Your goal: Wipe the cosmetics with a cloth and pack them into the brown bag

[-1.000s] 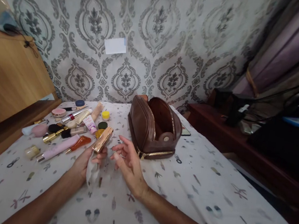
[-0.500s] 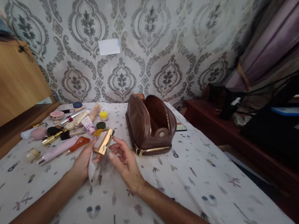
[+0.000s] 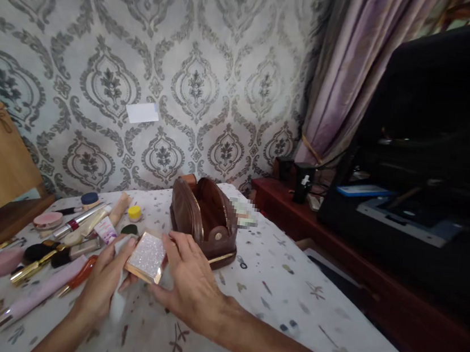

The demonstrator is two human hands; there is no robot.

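Evidently shared between both hands, a squarish, glitter-topped compact case (image 3: 147, 254) is held above the cloth-covered worktop (image 3: 270, 311), just to the near left of a brown toiletry bag (image 3: 185, 213). The left hand (image 3: 102, 277) grips the left side, a soft white cloth (image 3: 117, 305) bunched against it and hanging below, perhaps to keep skin off the shiny metal-look edges. The right hand (image 3: 191, 282) is narrowed around the right edge, fingers toward the far corner and thumb at the near one, a hold that seems to steady the case while leaving most of its sparkling face uncovered. The bag looks like smooth leather; its gold zip parts widely, and firm panels probably keep the mouth gaping. On the left, cosmetics lie loosely spread, likely so each is easy to pick out: a slim lilac tube (image 3: 43, 291), a glossy amber bottle (image 3: 82, 276), a rounded pink sponge (image 3: 5, 261) and, farther off, a squat yellow-lidded pot (image 3: 134, 213) and a blue-lidded jar (image 3: 90, 200).
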